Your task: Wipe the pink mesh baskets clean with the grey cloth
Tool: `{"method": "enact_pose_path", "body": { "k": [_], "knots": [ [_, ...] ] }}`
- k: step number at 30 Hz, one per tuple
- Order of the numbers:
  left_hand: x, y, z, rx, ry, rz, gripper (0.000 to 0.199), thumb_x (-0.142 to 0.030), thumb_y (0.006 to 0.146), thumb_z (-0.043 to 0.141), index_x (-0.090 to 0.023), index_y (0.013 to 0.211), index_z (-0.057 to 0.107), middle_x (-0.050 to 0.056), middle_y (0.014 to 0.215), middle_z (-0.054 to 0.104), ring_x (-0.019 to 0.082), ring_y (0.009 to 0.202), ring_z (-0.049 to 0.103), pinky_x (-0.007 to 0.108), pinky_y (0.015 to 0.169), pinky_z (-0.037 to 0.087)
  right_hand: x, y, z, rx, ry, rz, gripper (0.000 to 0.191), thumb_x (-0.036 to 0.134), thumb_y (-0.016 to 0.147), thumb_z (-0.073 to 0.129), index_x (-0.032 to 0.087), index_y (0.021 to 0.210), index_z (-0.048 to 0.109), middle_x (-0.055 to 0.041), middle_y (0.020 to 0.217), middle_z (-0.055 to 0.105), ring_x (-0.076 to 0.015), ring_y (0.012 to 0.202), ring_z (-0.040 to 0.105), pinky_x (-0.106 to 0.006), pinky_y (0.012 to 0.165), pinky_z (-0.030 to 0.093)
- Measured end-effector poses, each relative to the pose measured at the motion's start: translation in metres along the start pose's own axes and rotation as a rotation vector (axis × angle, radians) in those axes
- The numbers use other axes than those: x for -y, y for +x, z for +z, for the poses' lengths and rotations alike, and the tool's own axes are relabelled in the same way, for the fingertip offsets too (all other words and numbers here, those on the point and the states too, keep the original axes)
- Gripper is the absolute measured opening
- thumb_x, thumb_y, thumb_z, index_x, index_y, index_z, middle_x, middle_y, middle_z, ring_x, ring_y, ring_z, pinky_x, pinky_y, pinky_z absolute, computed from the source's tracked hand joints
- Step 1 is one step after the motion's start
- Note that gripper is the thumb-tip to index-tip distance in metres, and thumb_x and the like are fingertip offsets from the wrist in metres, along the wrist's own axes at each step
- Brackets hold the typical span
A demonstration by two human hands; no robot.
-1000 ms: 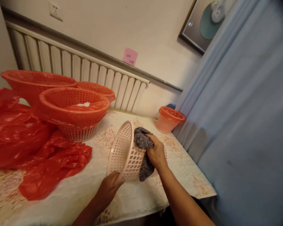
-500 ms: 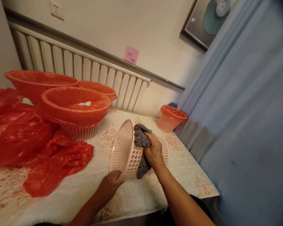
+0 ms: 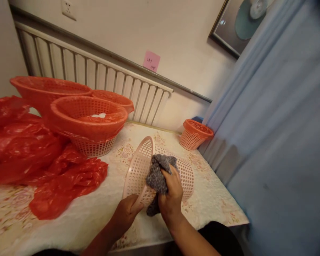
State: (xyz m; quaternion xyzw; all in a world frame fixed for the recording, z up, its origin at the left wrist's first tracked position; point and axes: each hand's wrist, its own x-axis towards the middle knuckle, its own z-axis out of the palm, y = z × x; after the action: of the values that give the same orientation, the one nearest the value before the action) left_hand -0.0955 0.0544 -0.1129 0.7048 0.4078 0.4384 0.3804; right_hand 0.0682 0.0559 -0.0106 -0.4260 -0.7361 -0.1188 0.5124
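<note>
A pale pink plastic basket (image 3: 186, 174) with a lattice of holes lies on its side, its mouth facing left. My left hand (image 3: 126, 209) is closed on the near part of its rim, thumb over the edge. In my right hand (image 3: 172, 190) is a bunched dark grey speckled cloth (image 3: 158, 174), pressed against the outside of the basket just behind the rim. One end of the cloth hangs below my fingers. The cloth and hand hide part of the basket's side.
Several baskets lined with red bags, such as the front one (image 3: 96, 146), stand at the left. Loose red plastic bags (image 3: 53, 192) are heaped before them. A small lined basket (image 3: 191, 139) stands by the blue curtain (image 3: 269, 135). A radiator (image 3: 101, 76) runs behind the flowered tablecloth (image 3: 85, 213).
My right hand has moved the cloth down the basket's side toward me. My left hand keeps its hold on the rim. The view has shifted slightly.
</note>
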Motion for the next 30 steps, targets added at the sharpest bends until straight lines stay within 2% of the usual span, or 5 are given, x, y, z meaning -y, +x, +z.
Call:
{"method": "enact_pose_path", "body": {
  "k": [5, 11, 21, 24, 30],
  "knots": [
    [0.002, 0.001, 0.002, -0.006, -0.026, 0.003, 0.035, -0.047, 0.089, 0.048, -0.017, 0.086, 0.068, 0.005, 0.083, 0.071, 0.022, 0.08, 0.064, 0.032, 0.077, 0.052, 0.006, -0.049, 0.006, 0.003, -0.058, -0.097, 0.05, 0.007, 0.077, 0.045, 0.02, 0.124, 0.051, -0.0134, 0.146, 0.038, -0.0327, 0.134, 0.036, -0.059, 0.102, 0.038],
    [0.003, 0.006, -0.003, 0.01, -0.054, -0.028, 0.032, -0.045, 0.088, 0.052, -0.018, 0.093, 0.069, 0.005, 0.088, 0.073, 0.023, 0.085, 0.066, 0.032, 0.08, 0.052, -0.026, -0.028, -0.003, 0.068, -0.092, -0.122, 0.052, 0.002, 0.076, 0.041, 0.018, 0.125, 0.053, -0.0136, 0.143, 0.043, -0.0277, 0.133, 0.039, -0.055, 0.105, 0.037],
    [0.006, 0.005, 0.001, 0.002, -0.062, -0.051, 0.032, -0.042, 0.086, 0.053, -0.016, 0.094, 0.069, 0.009, 0.091, 0.072, 0.027, 0.091, 0.066, 0.038, 0.085, 0.051, -0.128, -0.028, -0.058, -0.097, -0.273, 0.534, 0.046, 0.017, 0.076, 0.04, 0.013, 0.113, 0.065, -0.0139, 0.113, 0.066, -0.0274, 0.107, 0.06, -0.044, 0.095, 0.045],
    [0.005, 0.005, 0.001, 0.0, -0.052, -0.055, 0.034, -0.044, 0.087, 0.052, -0.015, 0.091, 0.068, 0.01, 0.088, 0.071, 0.027, 0.09, 0.066, 0.039, 0.085, 0.051, -0.129, -0.025, -0.063, -0.095, -0.284, 0.653, 0.047, 0.02, 0.076, 0.04, 0.015, 0.115, 0.064, -0.0134, 0.112, 0.068, -0.0285, 0.106, 0.061, -0.043, 0.093, 0.045],
    [0.004, 0.005, 0.0, 0.01, -0.041, -0.04, 0.034, -0.046, 0.087, 0.05, -0.016, 0.085, 0.066, 0.008, 0.084, 0.069, 0.027, 0.087, 0.065, 0.039, 0.084, 0.051, -0.096, 0.013, -0.041, -0.011, -0.139, 0.442, 0.048, 0.012, 0.071, 0.041, 0.015, 0.111, 0.067, -0.0113, 0.116, 0.066, -0.0244, 0.111, 0.059, -0.042, 0.1, 0.042]
  ]
}}
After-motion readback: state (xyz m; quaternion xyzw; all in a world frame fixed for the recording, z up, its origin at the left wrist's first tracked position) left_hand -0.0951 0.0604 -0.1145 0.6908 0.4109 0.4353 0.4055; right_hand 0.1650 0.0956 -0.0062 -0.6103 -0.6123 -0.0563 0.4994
